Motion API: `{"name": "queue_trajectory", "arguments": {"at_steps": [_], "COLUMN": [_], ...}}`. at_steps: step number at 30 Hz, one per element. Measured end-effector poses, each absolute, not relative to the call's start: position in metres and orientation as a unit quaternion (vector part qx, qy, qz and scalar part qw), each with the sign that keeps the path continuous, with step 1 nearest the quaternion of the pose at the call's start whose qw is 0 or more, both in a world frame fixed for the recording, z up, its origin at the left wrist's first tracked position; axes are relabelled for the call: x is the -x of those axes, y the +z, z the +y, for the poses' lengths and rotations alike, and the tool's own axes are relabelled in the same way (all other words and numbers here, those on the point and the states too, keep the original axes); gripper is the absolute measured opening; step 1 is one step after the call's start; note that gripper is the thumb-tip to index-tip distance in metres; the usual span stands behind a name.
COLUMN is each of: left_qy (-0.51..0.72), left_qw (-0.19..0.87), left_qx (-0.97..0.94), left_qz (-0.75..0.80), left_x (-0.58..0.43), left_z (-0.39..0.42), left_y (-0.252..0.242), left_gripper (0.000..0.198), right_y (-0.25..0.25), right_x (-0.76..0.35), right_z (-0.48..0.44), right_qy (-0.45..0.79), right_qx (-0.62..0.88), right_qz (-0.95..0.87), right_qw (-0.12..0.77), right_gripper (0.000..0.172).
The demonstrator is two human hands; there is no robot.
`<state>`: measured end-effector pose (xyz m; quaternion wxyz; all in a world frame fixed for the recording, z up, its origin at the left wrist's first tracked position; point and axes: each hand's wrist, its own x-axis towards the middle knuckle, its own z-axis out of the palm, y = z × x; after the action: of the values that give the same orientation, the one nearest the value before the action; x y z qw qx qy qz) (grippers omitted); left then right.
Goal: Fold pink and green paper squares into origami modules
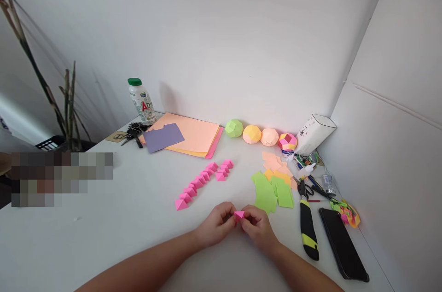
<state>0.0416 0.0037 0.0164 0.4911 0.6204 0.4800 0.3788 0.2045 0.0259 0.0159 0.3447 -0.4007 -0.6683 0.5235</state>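
Between my two hands is a small folded pink paper piece [239,214], pinched from both sides just above the table. My left hand [218,224] is closed with its thumb and fingertips on the piece's left side. From the right, my right hand [258,227] grips the same piece with thumb and fingers. Beyond my hands, a long diagonal row of matching pink folded paper pieces [196,183] lies on the table, with a shorter row [224,170] beside its far end. Green paper scraps [265,193] lie close to my right hand.
Paper polyhedra, including a green ball [234,128], stand along the wall. Coloured sheets [193,133] and a white bottle [142,103] are at the back left. At right lie a yellow-black utility knife [308,230], a phone [343,244], scissors [305,189] and a white box [314,135].
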Motion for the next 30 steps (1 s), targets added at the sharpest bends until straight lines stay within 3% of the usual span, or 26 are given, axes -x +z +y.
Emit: {"name": "queue_trajectory", "arguments": {"at_steps": [26, 30], "left_qy": [0.374, 0.393], "left_qw": [0.433, 0.482], "left_qx": [-0.667, -0.622], "left_qz": [0.478, 0.476], "left_x": [-0.043, -0.04], "left_z": [0.004, 0.005], "left_y": [0.008, 0.009], "left_gripper": [0.027, 0.03], "right_y": [0.013, 0.008], "right_x": [-0.208, -0.208], "right_z": [0.025, 0.022], "right_qy": [0.55, 0.516], "right_qx": [0.379, 0.372], "right_qz": [-0.656, -0.653], "right_qw": [0.351, 0.41], "right_gripper": [0.022, 0.01]}}
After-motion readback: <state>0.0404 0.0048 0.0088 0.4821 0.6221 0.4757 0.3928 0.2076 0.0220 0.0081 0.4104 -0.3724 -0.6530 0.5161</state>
